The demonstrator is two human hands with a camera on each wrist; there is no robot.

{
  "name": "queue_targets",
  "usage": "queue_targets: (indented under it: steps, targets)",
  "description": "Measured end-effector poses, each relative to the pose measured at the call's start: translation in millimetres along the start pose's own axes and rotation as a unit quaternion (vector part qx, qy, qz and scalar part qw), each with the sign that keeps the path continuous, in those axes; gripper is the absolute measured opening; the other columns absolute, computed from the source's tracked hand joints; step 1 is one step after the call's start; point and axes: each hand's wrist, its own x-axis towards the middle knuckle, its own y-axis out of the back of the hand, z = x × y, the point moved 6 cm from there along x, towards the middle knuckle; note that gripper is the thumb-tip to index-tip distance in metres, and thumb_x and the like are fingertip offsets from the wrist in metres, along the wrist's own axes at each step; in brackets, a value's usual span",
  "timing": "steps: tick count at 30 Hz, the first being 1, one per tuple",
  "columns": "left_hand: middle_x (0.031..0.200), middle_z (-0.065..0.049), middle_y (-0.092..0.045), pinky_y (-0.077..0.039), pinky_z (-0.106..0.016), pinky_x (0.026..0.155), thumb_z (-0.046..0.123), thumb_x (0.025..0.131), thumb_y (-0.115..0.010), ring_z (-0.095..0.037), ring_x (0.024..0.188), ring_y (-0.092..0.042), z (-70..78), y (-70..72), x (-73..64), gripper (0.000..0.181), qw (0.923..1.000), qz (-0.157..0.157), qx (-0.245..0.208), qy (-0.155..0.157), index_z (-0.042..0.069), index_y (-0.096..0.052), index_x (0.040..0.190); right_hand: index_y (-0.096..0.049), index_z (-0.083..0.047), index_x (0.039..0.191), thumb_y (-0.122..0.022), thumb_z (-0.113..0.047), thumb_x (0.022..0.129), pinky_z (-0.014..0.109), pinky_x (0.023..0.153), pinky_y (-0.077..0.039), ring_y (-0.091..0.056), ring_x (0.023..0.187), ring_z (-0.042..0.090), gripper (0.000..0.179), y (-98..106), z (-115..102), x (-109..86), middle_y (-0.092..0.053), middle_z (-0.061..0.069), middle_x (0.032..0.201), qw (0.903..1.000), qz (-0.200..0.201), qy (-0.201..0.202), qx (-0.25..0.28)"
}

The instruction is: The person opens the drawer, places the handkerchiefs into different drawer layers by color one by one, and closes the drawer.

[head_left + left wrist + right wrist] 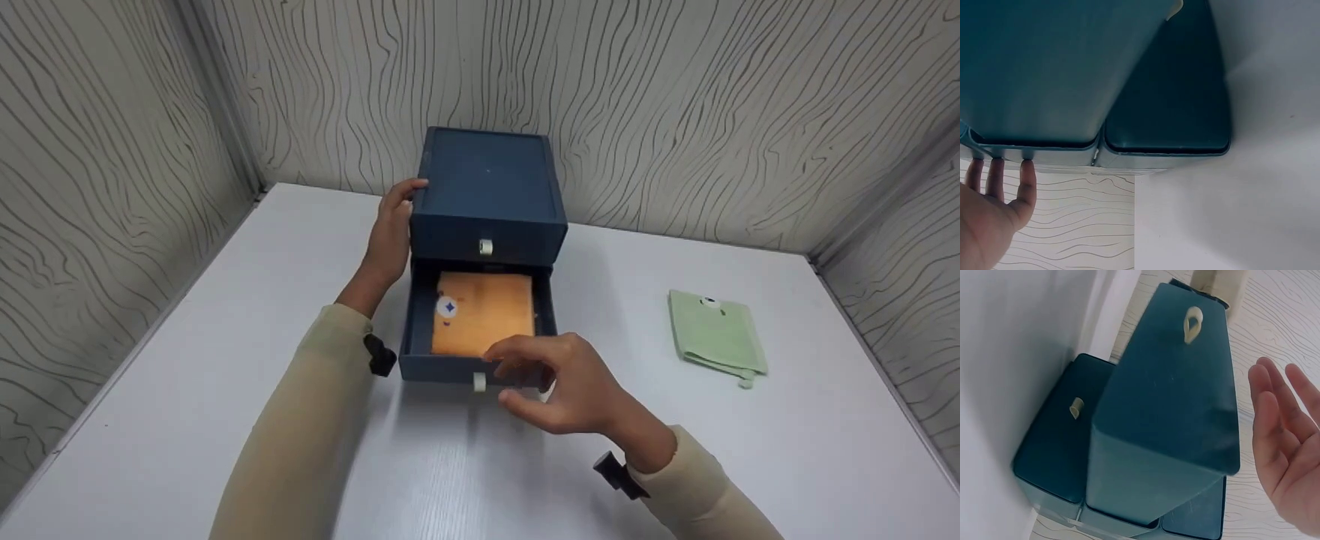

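Note:
A dark blue drawer unit (487, 176) stands near the back wall. Its middle drawer (439, 369) is pulled out, and a folded orange cloth (487, 319) with a round white patch lies inside. My left hand (390, 236) touches the unit's left side; in the left wrist view its fingertips (1027, 164) press against the casing edge. Over the pulled-out drawer's front right corner hovers my right hand (577, 386), fingers loosely bent and holding nothing. The right wrist view shows this hand (1292, 450) apart from the drawer front, which carries a pale loop pull (1193, 324).
To the right on the white table (225, 315) lies a folded green cloth (716, 334) with a small loop. The top drawer, with its pale pull (486, 247), is closed, as is the lowest drawer (1053, 439). Patterned walls (600, 105) border the table.

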Motion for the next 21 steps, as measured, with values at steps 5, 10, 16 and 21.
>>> queue_targets:
  steps: [5, 10, 16, 21]
  targets:
    - [0.147, -0.013, -0.033, -0.040, -0.035, 0.078, 0.030, 0.104, -0.021, -0.021, 0.092, -0.047, 1.3, 0.7, 0.4, 0.046, 0.9999, 0.004, 0.007, 0.012, 0.014, -0.044, 0.140, -0.069, -0.017, 0.109, -0.070, -0.025, 0.081, 0.014, 0.049, -0.045, -0.060, 0.062, -0.005, 0.029, -10.5, 0.6, -8.9, -0.073, -0.009, 0.083, 0.9988, -0.028, -0.034, -0.023]
    - [0.141, -0.012, -0.037, -0.036, -0.027, 0.060, 0.025, 0.105, -0.026, -0.014, 0.061, -0.034, 0.7, 2.8, 2.9, 0.041, 0.9997, 0.012, 0.000, 0.023, 0.015, -0.048, 0.137, -0.068, -0.020, 0.112, -0.068, -0.028, 0.085, 0.012, 0.053, -0.047, -0.063, 0.062, 0.000, 0.028, -21.9, 3.7, -14.8, -0.073, -0.008, 0.083, 0.9975, -0.048, -0.047, -0.023]
    - [0.137, -0.009, -0.041, -0.040, -0.026, 0.053, 0.030, 0.105, -0.027, -0.013, 0.063, -0.041, 0.2, 4.1, 4.1, 0.041, 0.9995, 0.013, -0.008, 0.029, 0.017, -0.051, 0.136, -0.066, -0.026, 0.113, -0.067, -0.033, 0.087, 0.017, 0.059, -0.051, -0.064, 0.064, 0.003, 0.027, -34.1, 11.1, -19.1, -0.072, -0.009, 0.085, 0.9912, -0.077, -0.105, -0.021]
    - [0.135, -0.010, -0.044, -0.046, -0.028, 0.068, 0.030, 0.106, -0.029, -0.018, 0.088, -0.052, 2.2, 5.0, 4.9, 0.040, 0.9994, 0.020, -0.020, 0.019, 0.014, -0.054, 0.133, -0.065, -0.026, 0.114, -0.067, -0.035, 0.086, 0.024, 0.062, -0.054, -0.066, 0.070, 0.005, 0.029, -43.7, 16.0, -19.9, -0.072, -0.009, 0.094, 0.9828, -0.107, -0.149, -0.019]
